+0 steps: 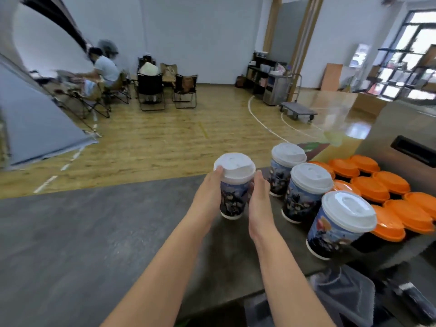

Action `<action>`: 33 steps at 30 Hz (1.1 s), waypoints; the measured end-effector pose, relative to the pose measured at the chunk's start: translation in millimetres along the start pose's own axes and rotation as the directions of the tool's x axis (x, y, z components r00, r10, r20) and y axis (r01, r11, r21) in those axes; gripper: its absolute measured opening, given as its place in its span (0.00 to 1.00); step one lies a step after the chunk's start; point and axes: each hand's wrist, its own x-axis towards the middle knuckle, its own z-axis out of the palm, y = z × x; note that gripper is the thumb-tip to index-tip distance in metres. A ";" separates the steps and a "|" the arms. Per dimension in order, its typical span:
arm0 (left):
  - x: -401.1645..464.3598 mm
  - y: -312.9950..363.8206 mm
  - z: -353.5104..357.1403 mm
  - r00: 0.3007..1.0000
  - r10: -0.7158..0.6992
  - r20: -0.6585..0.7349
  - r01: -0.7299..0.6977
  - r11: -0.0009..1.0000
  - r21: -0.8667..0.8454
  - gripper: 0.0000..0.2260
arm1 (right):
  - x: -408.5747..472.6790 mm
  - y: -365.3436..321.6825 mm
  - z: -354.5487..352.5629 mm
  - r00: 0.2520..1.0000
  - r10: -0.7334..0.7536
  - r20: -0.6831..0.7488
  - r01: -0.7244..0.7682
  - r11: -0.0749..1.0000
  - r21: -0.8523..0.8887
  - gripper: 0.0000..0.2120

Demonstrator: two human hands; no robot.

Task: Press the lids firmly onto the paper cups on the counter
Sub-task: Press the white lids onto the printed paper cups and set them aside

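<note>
A printed paper cup (232, 200) with a white lid (234, 168) stands on the grey counter (94, 232), between my two hands. My left hand (208, 193) grips its left side, fingertips at the lid's rim. My right hand (259, 199) lies flat along its right side, fingers straight. To the right, three more printed cups stand in a row, each with a white lid on top: a far one (284, 167), a middle one (306, 192) and a near one (339, 223).
Several orange lidded containers (377, 190) crowd the counter's right end beside a steel appliance (405, 138). A dark plastic bin (344, 296) sits below the counter's near edge. Beyond the counter lie a wooden floor, folding chairs with seated people (106, 69), a cart (298, 110).
</note>
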 end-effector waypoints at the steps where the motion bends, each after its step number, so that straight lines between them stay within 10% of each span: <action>1: -13.2 -2.9 -6.8 0.999 0.017 -0.029 -0.018 1.000 -0.005 0.15 | -7.2 3.8 3.6 1.000 -0.009 0.022 0.008 1.000 0.014 0.16; 14: -86.8 -16.1 -100.0 0.811 0.107 -0.575 -0.182 0.981 -0.074 0.19 | -78.7 40.0 90.3 0.815 -0.147 0.560 0.120 0.989 0.084 0.25; 33: -81.8 -34.3 -115.7 0.566 0.595 -0.571 -0.531 0.792 0.301 0.18 | -76.6 56.9 112.7 0.770 -0.325 0.549 0.273 0.946 0.177 0.20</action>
